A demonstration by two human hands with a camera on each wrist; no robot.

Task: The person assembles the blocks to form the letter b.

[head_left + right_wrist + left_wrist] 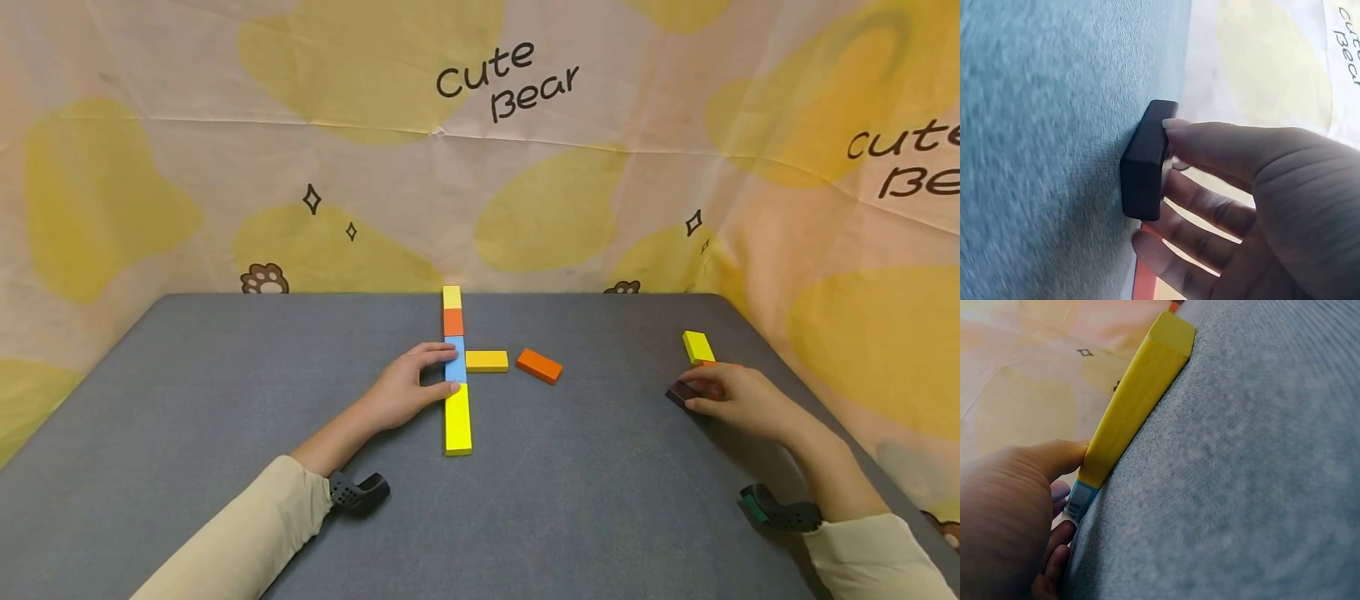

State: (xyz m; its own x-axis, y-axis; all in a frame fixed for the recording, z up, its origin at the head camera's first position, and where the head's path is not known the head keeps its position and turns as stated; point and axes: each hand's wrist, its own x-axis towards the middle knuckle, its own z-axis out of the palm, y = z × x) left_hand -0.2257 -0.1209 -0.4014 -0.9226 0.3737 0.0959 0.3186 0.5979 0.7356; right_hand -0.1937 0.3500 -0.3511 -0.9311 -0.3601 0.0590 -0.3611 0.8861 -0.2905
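Observation:
A straight row on the table holds a small yellow block (452, 297), an orange block (453, 322), a blue block (455, 369) and a long yellow block (458, 421). My left hand (401, 387) rests on the blue block from the left, thumb by its joint with the long yellow one. Beside the blue block lies another yellow block (487, 361), pointing right. Apart from it, a loose orange block (539, 366) sits at an angle. At the table's right, my right hand (742, 400) pinches a black block (1142, 178) between thumb and fingers.
Just past my right hand lie a yellow block (698, 347) and a red-orange block (1145, 269), which the hand mostly hides in the head view. The grey table (555, 500) ends at a patterned cloth backdrop (375, 167) behind and to the right.

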